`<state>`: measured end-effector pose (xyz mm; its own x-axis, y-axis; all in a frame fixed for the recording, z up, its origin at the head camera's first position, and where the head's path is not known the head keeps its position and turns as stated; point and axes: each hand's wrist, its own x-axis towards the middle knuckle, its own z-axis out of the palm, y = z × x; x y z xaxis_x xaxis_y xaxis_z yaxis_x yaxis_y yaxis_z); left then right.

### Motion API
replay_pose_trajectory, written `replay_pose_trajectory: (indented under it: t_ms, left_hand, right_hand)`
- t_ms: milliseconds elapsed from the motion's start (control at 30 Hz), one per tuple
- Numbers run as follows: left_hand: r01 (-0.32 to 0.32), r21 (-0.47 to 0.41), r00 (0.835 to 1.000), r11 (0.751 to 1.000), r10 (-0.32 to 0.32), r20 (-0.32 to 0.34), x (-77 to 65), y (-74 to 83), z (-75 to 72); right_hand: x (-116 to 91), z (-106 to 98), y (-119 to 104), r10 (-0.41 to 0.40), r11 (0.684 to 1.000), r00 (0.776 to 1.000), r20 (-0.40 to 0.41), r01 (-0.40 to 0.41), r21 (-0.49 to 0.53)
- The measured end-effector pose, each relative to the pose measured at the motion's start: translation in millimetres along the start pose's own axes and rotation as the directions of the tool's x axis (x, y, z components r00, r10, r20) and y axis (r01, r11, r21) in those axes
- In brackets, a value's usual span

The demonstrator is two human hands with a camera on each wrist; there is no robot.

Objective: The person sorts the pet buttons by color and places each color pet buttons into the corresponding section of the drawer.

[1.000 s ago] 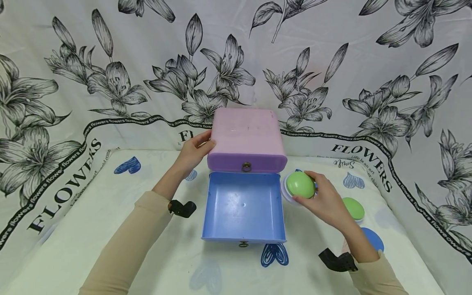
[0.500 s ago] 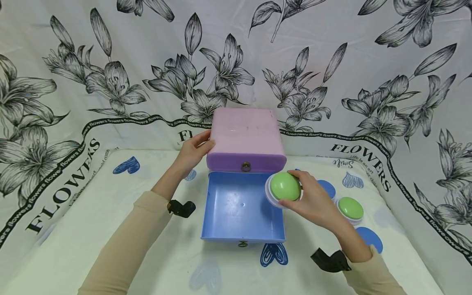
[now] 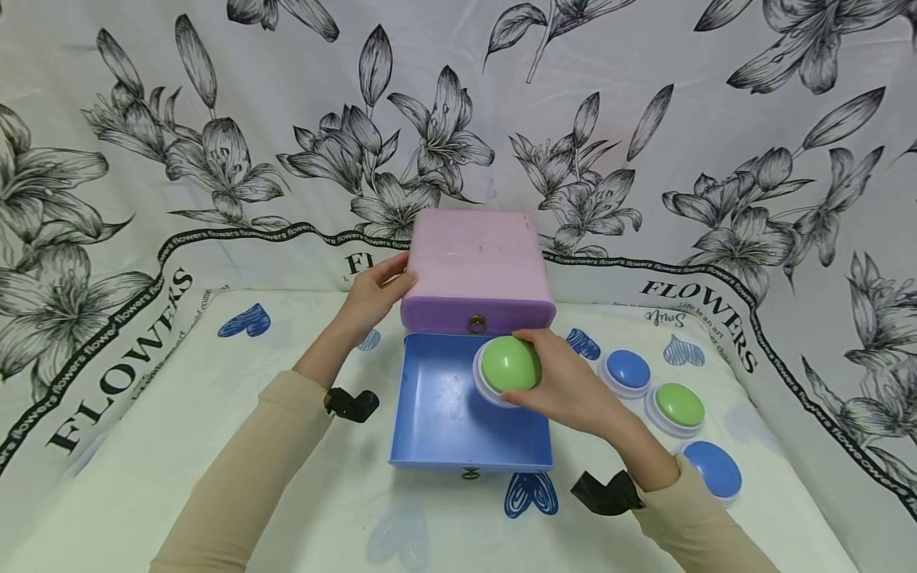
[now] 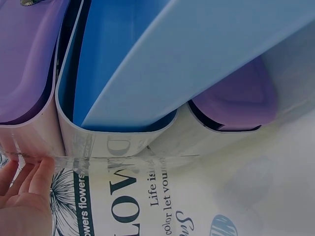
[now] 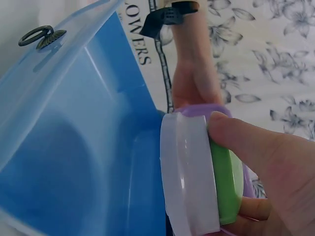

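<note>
My right hand (image 3: 566, 382) grips a round push button with a green dome and white base (image 3: 510, 364), thumb and fingers at its sides. It is over the pulled-out blue drawer (image 3: 458, 446), toward the drawer's back right; in the right wrist view the white base (image 5: 184, 172) faces the drawer's inside. My left hand (image 3: 374, 298) rests against the left side of the pink drawer cabinet (image 3: 473, 251). In the left wrist view its fingertips (image 4: 42, 169) touch the cabinet's side wall, and the fingers look fairly straight.
Right of the drawer lie a blue-domed button (image 3: 628, 370), a green-domed button (image 3: 680, 405) and another blue-domed one (image 3: 712, 468). A purple drawer front (image 3: 437, 315) sits above the blue drawer; a lower purple drawer (image 4: 236, 98) shows underneath. Flower-printed cloth (image 3: 322, 79) hangs behind.
My right hand has carried the green-domed button leftward, from beside the blue drawer to over its inside. The blue-domed button behind it has come into view. My left hand stays put.
</note>
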<state>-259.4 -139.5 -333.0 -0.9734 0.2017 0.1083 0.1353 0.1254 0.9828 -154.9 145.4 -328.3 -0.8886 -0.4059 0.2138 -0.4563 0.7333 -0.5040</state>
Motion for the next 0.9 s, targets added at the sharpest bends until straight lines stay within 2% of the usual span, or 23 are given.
replay_pose_trajectory:
  t_ms: [233, 467, 600, 900]
  left_hand:
    - [0.026, 0.013, 1.000, 1.000, -0.026, 0.001, -12.0, 21.9, 4.6]
    - [0.023, 0.026, 1.000, 0.999, -0.023, -0.003, -14.2, 24.3, 5.4]
    - [0.018, 0.025, 1.000, 1.000, -0.018, 0.001, -12.6, 22.6, 4.6]
    - [0.004, 0.016, 1.000, 1.000, -0.004, -0.008, 0.6, -0.8, 0.6]
  right_hand:
    - [12, 9, -10, -0.045, 0.999, 0.998, 0.052, 0.045, 0.001]
    - [24, 23, -15, -0.093, 0.995, 0.991, 0.097, 0.094, -0.010]
    - [29, 30, -17, -0.123, 0.992, 0.986, 0.117, 0.125, -0.010]
    - [39, 47, -19, -0.147, 0.989, 0.969, 0.196, 0.151, -0.006]
